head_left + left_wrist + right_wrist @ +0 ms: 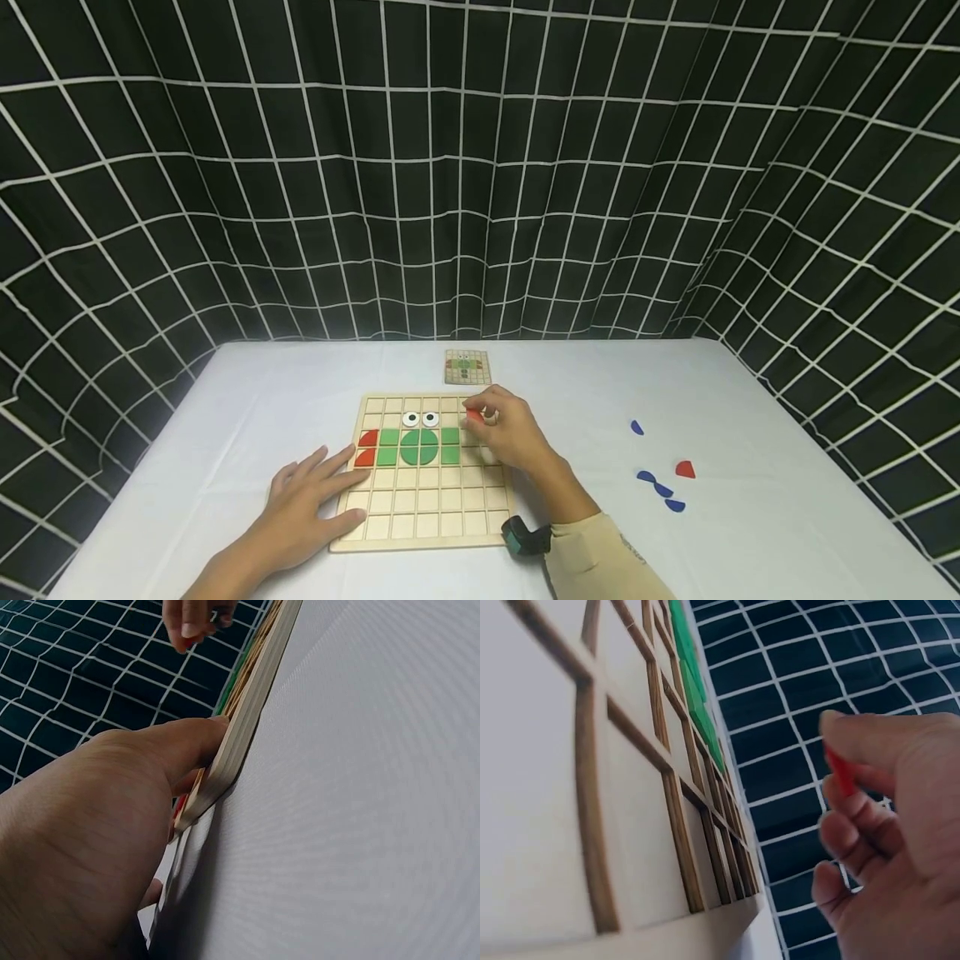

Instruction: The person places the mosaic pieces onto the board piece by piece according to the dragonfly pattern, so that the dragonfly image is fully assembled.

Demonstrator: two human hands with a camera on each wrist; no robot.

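Observation:
A wooden grid board (427, 527) lies on the white table. Red quarter-round pieces (365, 457) sit at its left, beside green square pieces (388, 456), a round of green quarter pieces (418, 447) and two eye pieces (430, 419). My right hand (516, 435) pinches a red piece (841, 771) between thumb and fingers, above the board's upper right cells. With fingers spread, my left hand (306, 507) rests at the board's left edge, its thumb touching that edge in the left wrist view.
A small pattern card (467, 367) lies behind the board. To the right are several blue half-round pieces (663, 490) and a red quarter-round piece (685, 469) on the tablecloth. A dark gridded curtain (420, 183) surrounds the table's back and sides.

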